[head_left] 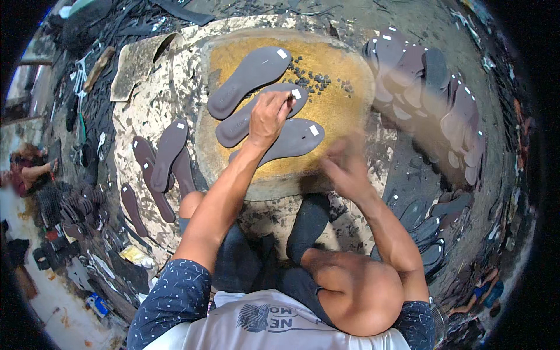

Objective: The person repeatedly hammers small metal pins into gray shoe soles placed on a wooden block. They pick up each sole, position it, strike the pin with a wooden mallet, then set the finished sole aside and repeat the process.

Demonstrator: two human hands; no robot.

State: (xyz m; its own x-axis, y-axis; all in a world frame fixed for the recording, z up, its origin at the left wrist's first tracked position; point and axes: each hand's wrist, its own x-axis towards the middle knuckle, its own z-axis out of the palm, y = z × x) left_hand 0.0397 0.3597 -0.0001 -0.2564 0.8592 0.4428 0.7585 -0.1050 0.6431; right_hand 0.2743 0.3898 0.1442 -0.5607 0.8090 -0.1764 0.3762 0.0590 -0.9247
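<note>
Three dark grey shoe soles lie side by side on a round yellow-topped block (344, 111): a far sole (248, 79), a middle sole (236, 125) and a near sole (297, 137), each with a small white tag. My left hand (267, 119) rests on the middle sole, fingers pinched shut at its end by the white tag (296, 93). Whether a small tool is in the fingers is hidden. My right hand (345, 168) is blurred above the block's near right edge, fingers apart and nothing in it.
Small black cut-out bits (312, 74) are scattered on the block behind the soles. A big overlapping pile of soles (434, 99) lies at the right, more soles (166, 153) at the left, dark ones (429, 233) at the lower right. My bent knees (309, 221) are below the block.
</note>
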